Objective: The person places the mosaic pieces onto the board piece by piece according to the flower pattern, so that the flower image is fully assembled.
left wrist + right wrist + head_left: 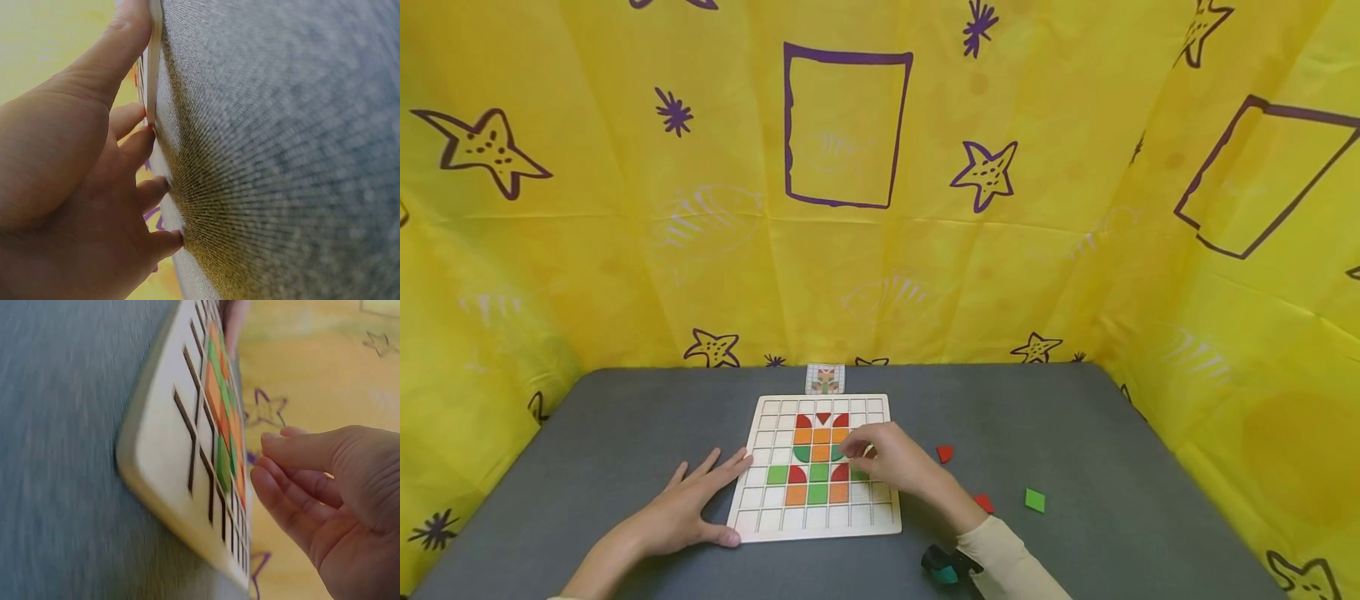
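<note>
A pale grid board [763,521] lies on the grey table, with red, orange and green tiles forming a pattern in its cells. My left hand [688,508] has its fingers spread at the board's left edge, the thumb at the lower left corner. In the left wrist view that thumb touches the board's edge [154,56], while other fingertips rest on the table. Over the pattern's right side is my right hand [891,454], fingertips close to a green rounded tile [837,452]. The right wrist view shows its fingers loosely bent, thumb apart from them, and no tile between.
Right of the board lie a red quarter-round tile [944,453], another red tile [983,503] and a light green tile [1035,500]. A teal piece [946,575] is by the right wrist's black device [934,557]. Behind the board stands a small pattern card [825,379].
</note>
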A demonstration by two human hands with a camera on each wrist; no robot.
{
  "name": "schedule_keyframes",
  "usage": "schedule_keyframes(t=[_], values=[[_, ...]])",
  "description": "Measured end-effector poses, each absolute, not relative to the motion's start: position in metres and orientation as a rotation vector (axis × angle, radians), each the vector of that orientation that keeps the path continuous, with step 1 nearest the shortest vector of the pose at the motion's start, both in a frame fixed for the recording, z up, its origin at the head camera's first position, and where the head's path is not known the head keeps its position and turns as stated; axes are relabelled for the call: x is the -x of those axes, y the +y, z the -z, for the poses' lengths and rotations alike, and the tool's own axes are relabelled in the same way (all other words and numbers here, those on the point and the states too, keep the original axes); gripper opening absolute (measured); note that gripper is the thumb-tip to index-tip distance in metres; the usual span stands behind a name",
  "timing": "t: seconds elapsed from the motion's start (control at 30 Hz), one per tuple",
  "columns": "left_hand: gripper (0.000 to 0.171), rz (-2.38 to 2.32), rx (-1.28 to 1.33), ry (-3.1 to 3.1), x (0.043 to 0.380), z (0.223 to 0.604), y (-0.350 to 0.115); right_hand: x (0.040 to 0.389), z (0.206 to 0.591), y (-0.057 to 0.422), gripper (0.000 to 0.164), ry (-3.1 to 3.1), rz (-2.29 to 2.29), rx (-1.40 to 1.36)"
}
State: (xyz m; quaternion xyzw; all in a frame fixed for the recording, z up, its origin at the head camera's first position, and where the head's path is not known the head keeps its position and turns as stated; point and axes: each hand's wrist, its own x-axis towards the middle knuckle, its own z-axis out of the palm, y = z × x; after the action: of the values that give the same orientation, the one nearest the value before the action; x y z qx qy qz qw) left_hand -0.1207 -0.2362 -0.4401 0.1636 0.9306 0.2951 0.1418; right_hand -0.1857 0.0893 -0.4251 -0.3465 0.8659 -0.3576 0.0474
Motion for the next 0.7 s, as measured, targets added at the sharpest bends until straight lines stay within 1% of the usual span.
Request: schedule_keyframes(t=[0.27,0.5,0.7], values=[[0.107,-0.845,-0.475,2.691,0.12,0.44,-0.236,0.198,0.429,0.133,0.015,2.742,1.094,0.977],[0.107,-0.851,-0.484,2.695,0.12,0.44,-0.236,0.202,0.432,0.169,0.021,2.845,1.022,0.933],[0.108,-0.842,-0.472,2.696,0.12,0.44,-0.236,0.204,0.436,0.198,0.02,2.897,1.004,0.913]])
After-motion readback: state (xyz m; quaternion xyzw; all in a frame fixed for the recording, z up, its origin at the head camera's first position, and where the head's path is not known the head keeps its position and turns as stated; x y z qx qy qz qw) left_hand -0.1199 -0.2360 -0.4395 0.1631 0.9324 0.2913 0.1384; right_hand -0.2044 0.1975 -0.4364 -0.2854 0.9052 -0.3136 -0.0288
